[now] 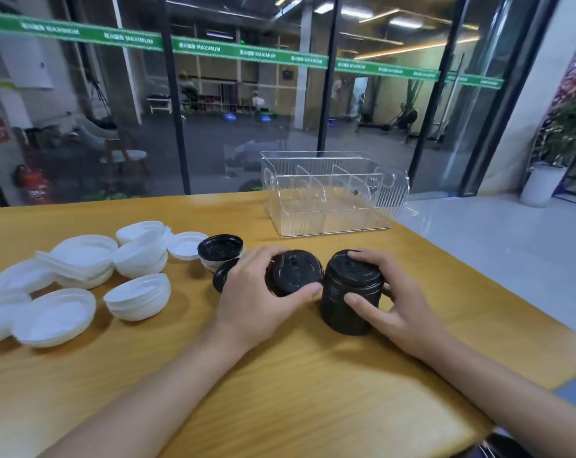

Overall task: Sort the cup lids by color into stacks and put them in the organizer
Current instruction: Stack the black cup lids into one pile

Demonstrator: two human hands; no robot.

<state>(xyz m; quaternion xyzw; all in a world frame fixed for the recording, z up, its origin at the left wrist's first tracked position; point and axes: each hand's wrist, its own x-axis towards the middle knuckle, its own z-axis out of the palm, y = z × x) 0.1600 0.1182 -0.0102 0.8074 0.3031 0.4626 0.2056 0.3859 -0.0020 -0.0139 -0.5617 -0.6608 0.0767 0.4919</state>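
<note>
wood counter (280, 375), glass wall behind. near side of organizer (313, 223): right hand (402, 305) fingers wrap tall black lid stack (334, 315); left hand (250, 292) grasps short black stack (293, 272). likely light, slick, wobbly; hold the sides low.

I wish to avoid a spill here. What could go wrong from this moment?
1. The black stack is tall, and the right hand grips only its side; it may topple or split when lifted.
2. The left hand holds a black lid beside it; placed askew, it could slide off.
3. The upturned lid rests on a white lid; both may be picked up together, mixing colours.
</note>
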